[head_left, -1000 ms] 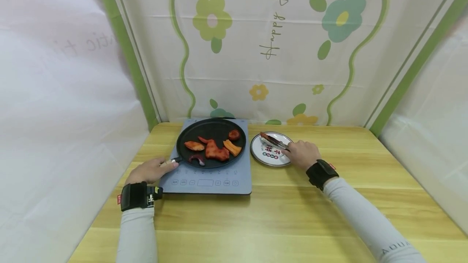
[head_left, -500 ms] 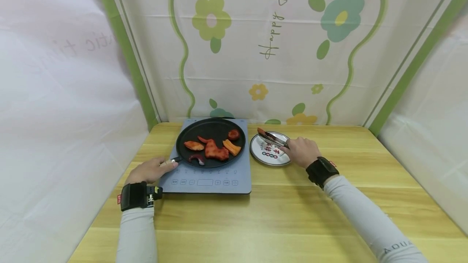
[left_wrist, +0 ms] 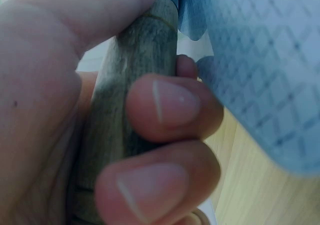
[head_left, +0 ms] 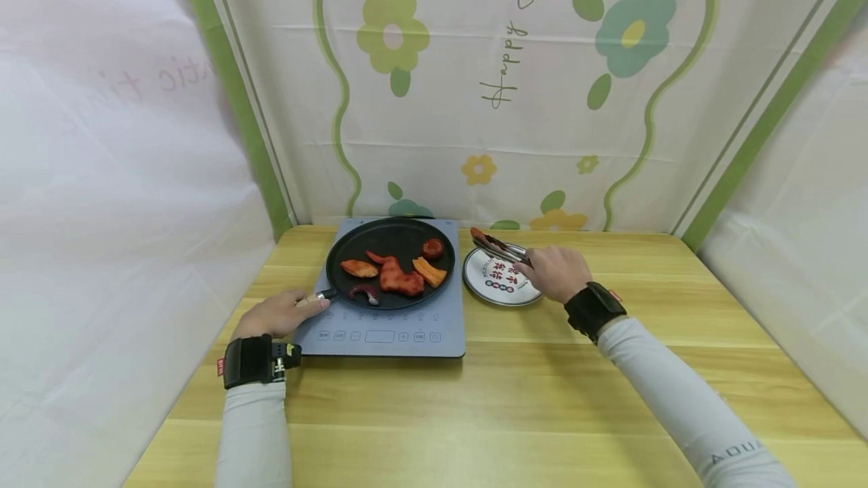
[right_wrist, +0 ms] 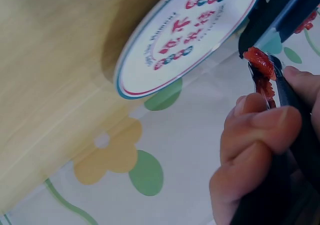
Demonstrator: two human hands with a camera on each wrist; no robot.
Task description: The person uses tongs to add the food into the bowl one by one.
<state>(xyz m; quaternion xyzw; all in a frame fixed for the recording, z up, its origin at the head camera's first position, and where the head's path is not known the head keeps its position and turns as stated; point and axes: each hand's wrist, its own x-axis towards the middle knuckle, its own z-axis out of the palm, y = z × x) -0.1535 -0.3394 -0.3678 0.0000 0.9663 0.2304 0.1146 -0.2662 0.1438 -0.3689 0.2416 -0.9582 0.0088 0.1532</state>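
Note:
My left hand (head_left: 274,316) grips the wooden handle (left_wrist: 140,50) of a round black frying pan (head_left: 380,236). Inside the pan lie a red-brown chicken wing (head_left: 401,279), a red tomato-like round (head_left: 432,248), a ridged orange piece (head_left: 430,272), an orange oval piece (head_left: 359,269) and a purple curved tentacle-like piece (head_left: 366,294). Tongs (head_left: 507,251) are held in my right hand (head_left: 559,273), over the back of a white plate (head_left: 480,285). Between their tips is a glossy dark-red piece of food (right_wrist: 261,62), whose kind I cannot tell.
Under the pan is a light blue-grey induction cooker (head_left: 393,349) with a row of touch buttons. All stands on a wooden table (head_left: 420,420). A flower-print cloth (head_left: 434,119) hangs close behind, with white cloth walls at both sides.
The tongs and the food in them have moved left and slightly back, from over the plate to its far left rim. My left hand and the pan stay put.

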